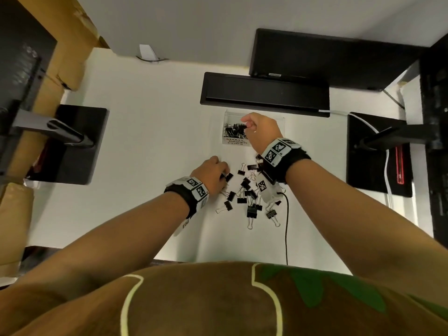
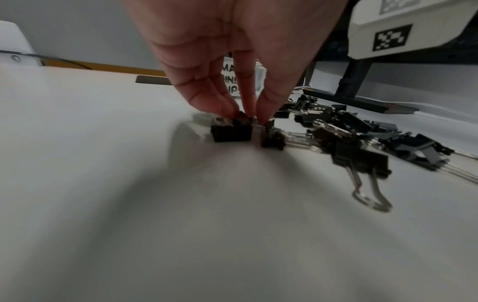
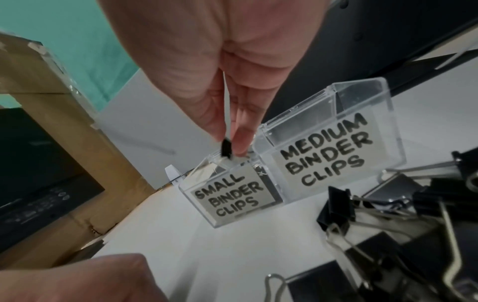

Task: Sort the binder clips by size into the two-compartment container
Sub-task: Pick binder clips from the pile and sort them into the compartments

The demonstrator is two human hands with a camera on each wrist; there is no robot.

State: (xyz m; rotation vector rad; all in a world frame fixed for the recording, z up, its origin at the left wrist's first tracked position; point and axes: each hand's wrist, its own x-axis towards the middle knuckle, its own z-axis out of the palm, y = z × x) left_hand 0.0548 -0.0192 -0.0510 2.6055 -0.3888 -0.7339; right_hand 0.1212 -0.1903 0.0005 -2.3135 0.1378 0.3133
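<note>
Right hand (image 3: pixel 232 114) was held above the small-clips compartment (image 3: pixel 232 196) of the clear container (image 3: pixel 336 143), a small binder clip (image 3: pixel 227 150) pinched between thumb and finger, presumably for dropping in with those already there. At the loose pile of binder clips (image 1: pixel 247 190) mid-desk (image 1: pixel 145 141), the left hand (image 2: pixel 232 61) was narrowed to a pinch on a small clip (image 2: pixel 231 130), apparently readying the next one. Contents of the medium-clips compartment (image 3: pixel 333 147) could not be made out; it was largely hidden behind the right hand in the head view.

Bare forearms, black wristbands (image 1: pixel 184 197) carrying white tag-printed blocks (image 1: pixel 278 150) — and a brown shirt (image 1: pixel 218 301) with green and cream print.
</note>
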